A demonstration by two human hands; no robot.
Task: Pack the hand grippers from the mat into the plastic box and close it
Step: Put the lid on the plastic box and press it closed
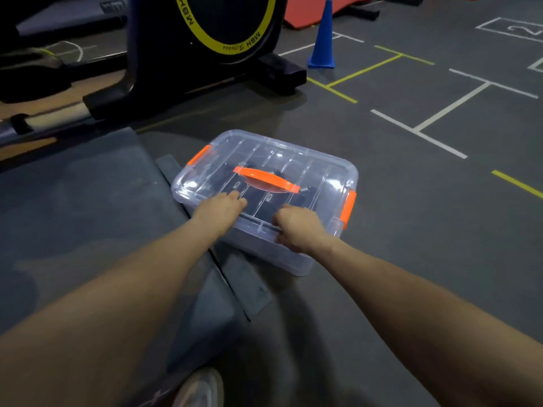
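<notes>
Exercise bike (211,39) stands beyond the plastic box (293,259); dark mat (73,215) lies left of the box, touching its left corner. The box sits on the floor, lid (308,163) on. Dark hand grippers (258,198) lie inside, under the orange handle (266,178). Left hand (219,211) rests on the lid's near edge, fingers extended. Right hand (301,229) curls over the same edge, thumb below the rim.

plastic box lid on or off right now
On. The clear lid sits over the plastic box, both hands at its near edge. Whether the orange latches are clipped cannot be told.
</notes>
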